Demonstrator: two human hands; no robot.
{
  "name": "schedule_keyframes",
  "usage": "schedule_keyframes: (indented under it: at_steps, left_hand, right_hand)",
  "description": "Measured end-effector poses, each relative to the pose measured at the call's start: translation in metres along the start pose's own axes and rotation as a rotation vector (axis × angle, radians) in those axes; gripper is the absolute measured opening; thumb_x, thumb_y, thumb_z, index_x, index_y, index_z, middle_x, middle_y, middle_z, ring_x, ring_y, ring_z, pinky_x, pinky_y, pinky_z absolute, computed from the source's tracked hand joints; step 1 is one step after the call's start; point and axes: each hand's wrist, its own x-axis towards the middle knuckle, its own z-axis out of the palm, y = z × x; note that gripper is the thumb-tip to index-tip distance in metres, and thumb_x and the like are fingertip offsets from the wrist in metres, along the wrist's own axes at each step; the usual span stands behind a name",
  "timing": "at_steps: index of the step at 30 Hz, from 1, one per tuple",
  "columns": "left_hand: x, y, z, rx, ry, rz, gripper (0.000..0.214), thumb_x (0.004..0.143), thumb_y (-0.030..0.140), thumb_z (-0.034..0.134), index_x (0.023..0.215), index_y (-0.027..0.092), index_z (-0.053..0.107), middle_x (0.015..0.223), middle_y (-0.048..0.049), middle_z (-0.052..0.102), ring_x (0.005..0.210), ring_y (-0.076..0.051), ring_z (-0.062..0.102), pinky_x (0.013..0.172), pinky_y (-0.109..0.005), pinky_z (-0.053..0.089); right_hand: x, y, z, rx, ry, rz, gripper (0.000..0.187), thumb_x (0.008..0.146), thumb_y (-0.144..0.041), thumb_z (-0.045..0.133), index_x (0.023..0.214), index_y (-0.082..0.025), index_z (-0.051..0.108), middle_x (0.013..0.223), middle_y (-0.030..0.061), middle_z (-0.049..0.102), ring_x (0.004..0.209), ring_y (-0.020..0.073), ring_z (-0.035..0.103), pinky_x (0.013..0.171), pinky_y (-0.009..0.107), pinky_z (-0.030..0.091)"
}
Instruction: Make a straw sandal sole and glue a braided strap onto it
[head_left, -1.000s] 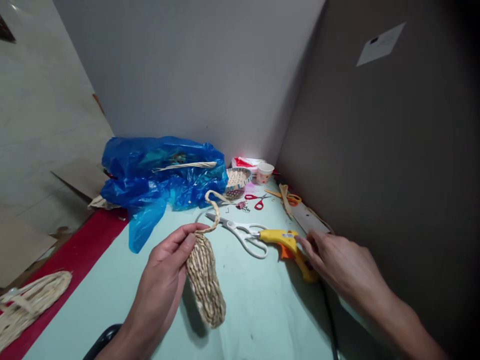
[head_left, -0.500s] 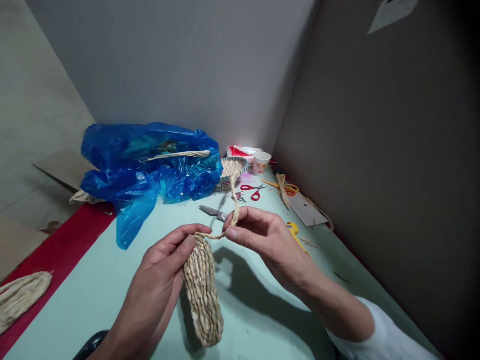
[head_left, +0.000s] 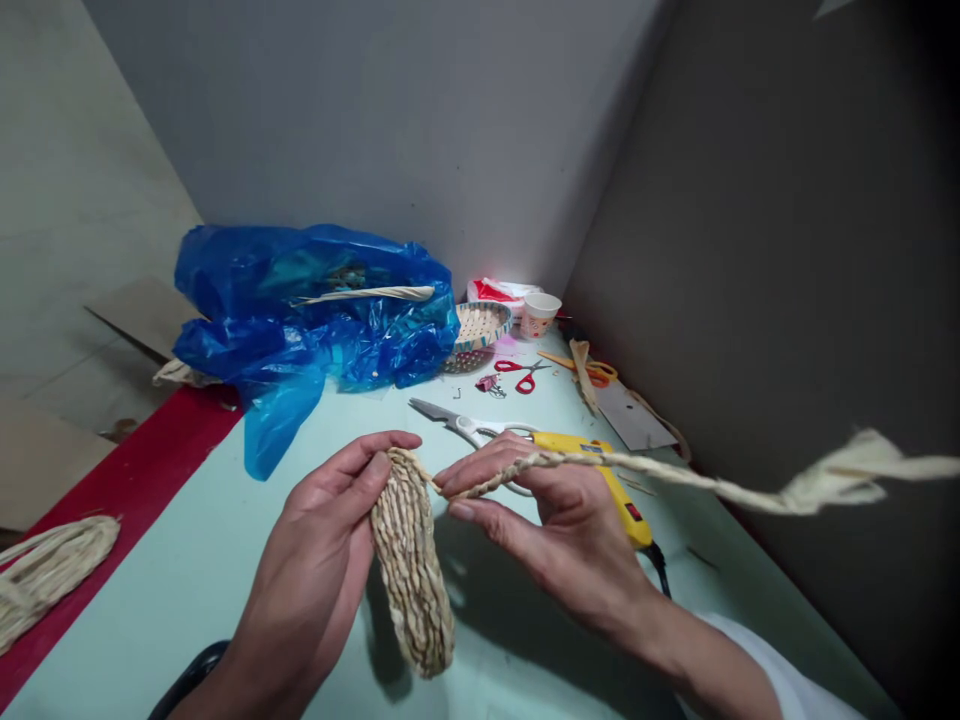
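From the head camera, the left hand [head_left: 322, 540] holds an oval woven pad [head_left: 412, 580] of pale twisted fibre on edge just above the table [head_left: 187, 560]. Its fingers [head_left: 371, 480] are closed on the pad's upper end, thumb on the near face and the others behind. That grip seems meant to keep the rim turned up and free to reach. The pad's lower end hangs close to the table top; whether it touches cannot be told.

The right hand [head_left: 555, 530] is just beside the pad. Its fingers [head_left: 480, 468] pinch a braided cord [head_left: 675, 475] between thumb and forefinger, close to where the cord leaves the pad's top. The cord runs nearly straight to the right and out of frame, fraying into loose flat strands at its far end. It looks drawn taut, probably so the braid stays tight.

The tools lie within easy reach of the right hand:
- A yellow glue gun [head_left: 626, 505] lies directly behind it, with its black cable trailing toward the person.
- White-handled scissors [head_left: 450, 418] lie beside the gun's nozzle.

Further back, red scissors [head_left: 517, 372], orange scissors [head_left: 600, 372], a small woven basket [head_left: 480, 325] and a paper cup [head_left: 540, 313] sit against the wall. A blue plastic bag [head_left: 315, 310] fills the left rear — a twisted fibre strand shows across it. A bundle of raw fibre [head_left: 52, 565] lies at the far left.
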Motion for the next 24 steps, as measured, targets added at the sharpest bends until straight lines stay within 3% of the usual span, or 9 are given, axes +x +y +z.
schedule_keyframes:
  at_steps: [3,7,14,24]
  left_hand:
    - [0.0,0.0,0.001,-0.012,-0.003,0.004,0.011,0.084,0.02,0.071,0.093,0.019,0.076,0.08,-0.0038,0.071,0.076,-0.014,0.065,0.068,-0.018,0.055]
    - [0.001,-0.001,0.001,-0.02,-0.002,-0.006,0.011,0.084,0.017,0.069,0.092,0.018,0.076,0.077,-0.0034,0.069,0.073,-0.014,0.064,0.067,-0.019,0.055]
    - [0.001,-0.002,-0.002,-0.012,0.005,-0.017,0.01,0.085,0.018,0.068,0.093,0.018,0.075,0.076,-0.0032,0.068,0.072,-0.014,0.064,0.066,-0.02,0.055]
    - [0.002,-0.002,-0.003,-0.016,0.032,-0.014,0.011,0.083,0.016,0.069,0.093,0.016,0.074,0.077,-0.0046,0.071,0.073,-0.015,0.066,0.064,-0.02,0.054]
  right_hand:
    - [0.001,0.002,0.001,-0.054,0.01,-0.107,0.01,0.085,-0.014,0.075,0.087,-0.024,0.075,0.088,0.0006,0.08,0.084,0.0193,0.074,0.095,0.04,0.05]
    - [0.001,0.003,0.001,-0.109,-0.019,-0.182,0.011,0.087,-0.015,0.073,0.089,-0.025,0.075,0.088,0.0014,0.081,0.08,0.0202,0.073,0.083,0.039,0.053]
    - [-0.002,-0.003,0.002,-0.196,-0.054,-0.242,0.022,0.085,-0.003,0.063,0.095,-0.019,0.074,0.087,0.0023,0.08,0.074,0.0162,0.071,0.079,0.035,0.048]
    - [-0.008,0.013,0.009,-0.179,-0.041,-0.285,0.025,0.086,-0.008,0.063,0.104,-0.021,0.073,0.092,0.0041,0.08,0.076,0.0187,0.069,0.075,0.039,0.047]
